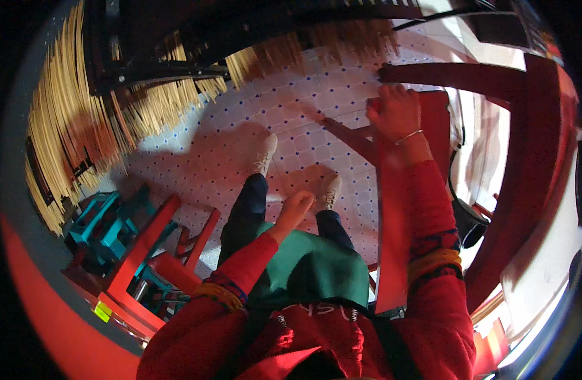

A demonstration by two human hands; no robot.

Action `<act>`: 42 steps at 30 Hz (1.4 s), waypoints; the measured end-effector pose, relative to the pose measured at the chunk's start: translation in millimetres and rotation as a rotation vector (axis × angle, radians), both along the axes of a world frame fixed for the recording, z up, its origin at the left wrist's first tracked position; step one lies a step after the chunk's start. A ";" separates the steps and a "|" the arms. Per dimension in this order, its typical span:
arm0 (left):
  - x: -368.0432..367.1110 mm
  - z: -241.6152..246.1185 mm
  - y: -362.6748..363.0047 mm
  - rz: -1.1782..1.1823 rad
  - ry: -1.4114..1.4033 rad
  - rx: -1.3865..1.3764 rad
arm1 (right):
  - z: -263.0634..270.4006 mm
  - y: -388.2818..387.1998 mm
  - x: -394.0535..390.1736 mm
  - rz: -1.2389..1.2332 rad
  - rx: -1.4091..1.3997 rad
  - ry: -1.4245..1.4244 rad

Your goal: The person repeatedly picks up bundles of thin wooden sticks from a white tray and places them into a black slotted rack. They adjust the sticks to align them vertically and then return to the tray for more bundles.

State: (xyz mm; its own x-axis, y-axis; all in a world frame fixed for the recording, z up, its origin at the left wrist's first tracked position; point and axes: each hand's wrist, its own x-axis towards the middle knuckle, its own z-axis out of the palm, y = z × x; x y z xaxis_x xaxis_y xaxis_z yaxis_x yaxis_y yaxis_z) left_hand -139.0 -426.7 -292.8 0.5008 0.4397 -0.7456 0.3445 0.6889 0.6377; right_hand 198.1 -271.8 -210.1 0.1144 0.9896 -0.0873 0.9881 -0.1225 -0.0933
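My left hand is in front of the green apron over my lap, above the floor between my feet. Its fingers are curled in, and I cannot make out anything between them. Farther forward on the right, my right hand is over the far end of a long red plank-like surface, with a bracelet at the wrist. The fingers of that hand are bent and slightly blurred. Whether it grips the red surface or only passes above it does not show.
Straw-coloured strands hang by a black metal frame at the left and front. Red wooden chair parts and a turquoise piece of furniture stand at left. A dark red curved frame rises at right. The floor is tiled.
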 end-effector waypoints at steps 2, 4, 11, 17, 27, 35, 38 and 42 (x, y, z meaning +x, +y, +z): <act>4.2 -11.5 6.4 -0.014 0.062 0.135 | -2.6 10.1 0.8 -0.025 -0.106 -0.012; 7.0 -16.5 13.5 -0.062 0.146 0.227 | -3.8 15.3 -6.9 0.101 0.032 -0.189; 37.2 -17.9 45.8 -0.286 0.118 0.590 | -121.9 100.1 -133.2 -0.012 0.170 0.658; 32.3 -16.0 63.7 -0.279 0.261 0.578 | -246.3 235.2 -244.6 0.114 0.121 0.421; 27.3 -8.2 60.6 -0.332 0.140 0.656 | -292.0 267.0 -220.0 -0.128 0.422 0.282; 19.3 -20.4 50.1 -0.538 0.071 0.550 | -256.0 261.0 -258.2 -0.247 0.121 0.767; 10.3 -48.6 12.7 -0.095 -0.057 0.560 | -263.8 264.8 -283.5 -0.278 0.051 0.676; -0.3 -76.8 -23.3 0.008 -0.159 0.506 | -276.0 273.0 -294.3 -0.208 0.003 0.395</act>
